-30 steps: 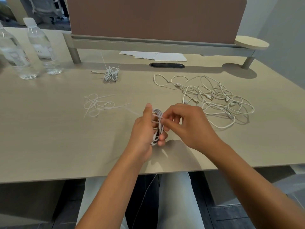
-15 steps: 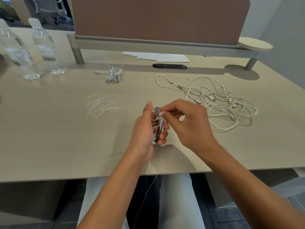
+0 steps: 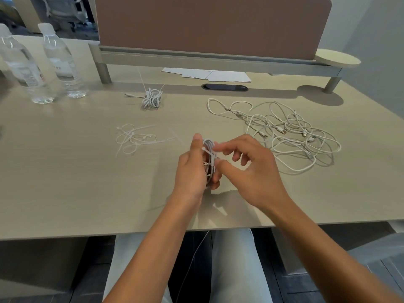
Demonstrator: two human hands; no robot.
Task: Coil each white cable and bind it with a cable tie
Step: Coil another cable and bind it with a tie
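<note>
My left hand (image 3: 192, 169) grips a coiled white cable (image 3: 209, 159) upright above the table's front middle, thumb pointing up along the coil. My right hand (image 3: 247, 165) is at the coil's right side, its thumb and forefinger pinching a thin white cable tie (image 3: 211, 153) that crosses the coil. A loose tail of the tie or cable hangs below the table edge between my legs. A bound coil (image 3: 152, 99) lies farther back. A tangle of loose white cables (image 3: 290, 132) spreads at the right. Several spare cable ties (image 3: 133, 139) lie left of my hands.
Two clear water bottles (image 3: 63, 62) stand at the back left. White papers (image 3: 209, 74) and a dark cable slot (image 3: 224, 87) lie under the raised shelf and brown divider (image 3: 209, 25) at the back. The beige table (image 3: 65, 182) ends just below my wrists.
My right fingers have shifted along the coil's top, spreading a little while working the tie. My left hand keeps hold of the coil in the same place.
</note>
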